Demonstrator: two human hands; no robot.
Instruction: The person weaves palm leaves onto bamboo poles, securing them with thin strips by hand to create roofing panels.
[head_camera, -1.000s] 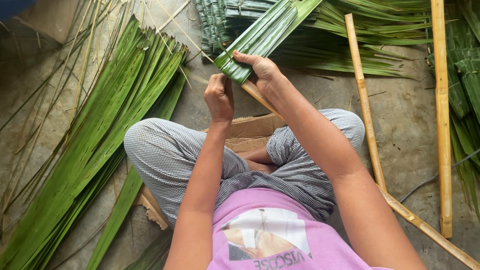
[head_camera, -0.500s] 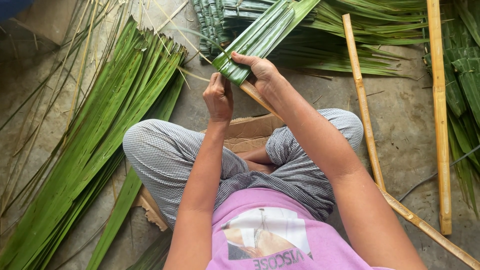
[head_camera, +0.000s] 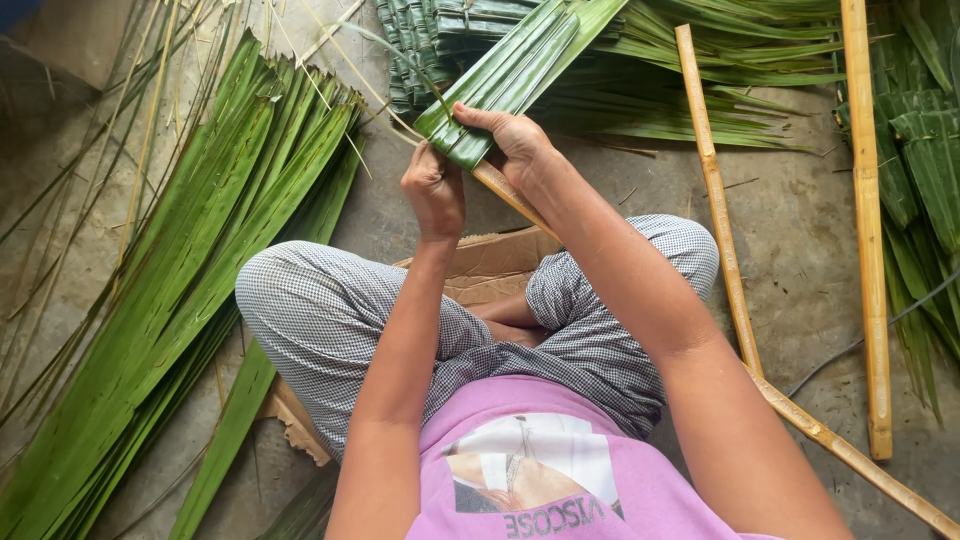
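Note:
I sit cross-legged on a piece of cardboard (head_camera: 490, 265). Folded green palm leaves (head_camera: 520, 70) lie doubled over a long bamboo stick (head_camera: 510, 195) that runs from my hands back past my right side. My right hand (head_camera: 515, 135) presses down on the folded leaf ends against the stick. My left hand (head_camera: 432, 185) is closed just left of the leaf ends, pinching a thin pale strip that arcs up and away to the left.
A thick pile of long loose green leaves (head_camera: 170, 280) lies on the concrete floor to my left. Two more bamboo poles (head_camera: 715, 200) (head_camera: 865, 220) lie to the right. Finished leaf panels (head_camera: 930, 150) sit at the right edge and along the top.
Both hands stay at the folded leaves; the left hand has shifted slightly, and the view has drifted a little.

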